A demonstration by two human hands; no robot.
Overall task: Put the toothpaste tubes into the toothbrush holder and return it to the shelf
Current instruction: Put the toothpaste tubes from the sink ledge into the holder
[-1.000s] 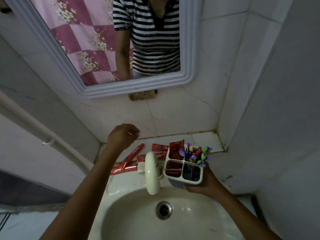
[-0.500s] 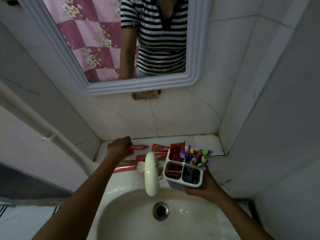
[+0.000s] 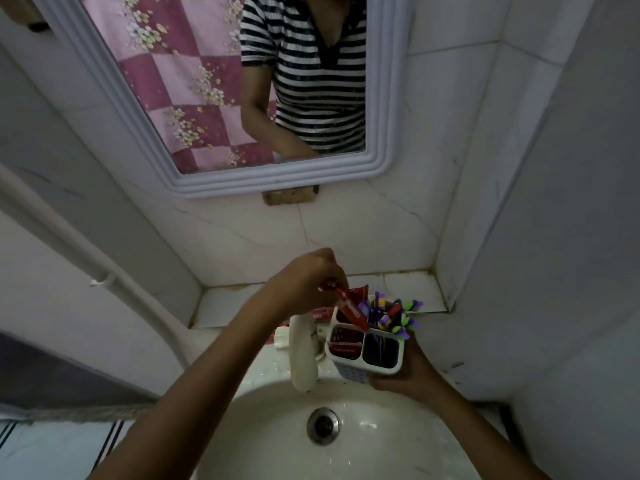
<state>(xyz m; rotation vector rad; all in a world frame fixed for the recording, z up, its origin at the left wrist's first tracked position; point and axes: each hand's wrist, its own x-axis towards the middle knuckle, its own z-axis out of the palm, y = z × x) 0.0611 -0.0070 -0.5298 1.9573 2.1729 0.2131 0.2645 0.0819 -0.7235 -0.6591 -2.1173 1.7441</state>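
Note:
My right hand holds a white four-compartment toothbrush holder from below, over the sink's right rim. Several purple and green toothbrushes stick out of its far right compartment. Red toothpaste tubes fill the left compartments. My left hand grips a red toothpaste tube by its top end, tilted, with its lower end at the holder's centre divider. More red tubes lie on the tiled ledge behind the tap, mostly hidden by my left arm.
A white tap juts over the white sink with its metal drain. A tiled ledge runs behind the sink. A white-framed mirror hangs above. A white pipe crosses the left wall.
My left hand picked a red tube off the ledge, lifted it and carried it right to the holder. The holder in my right hand stayed nearly still.

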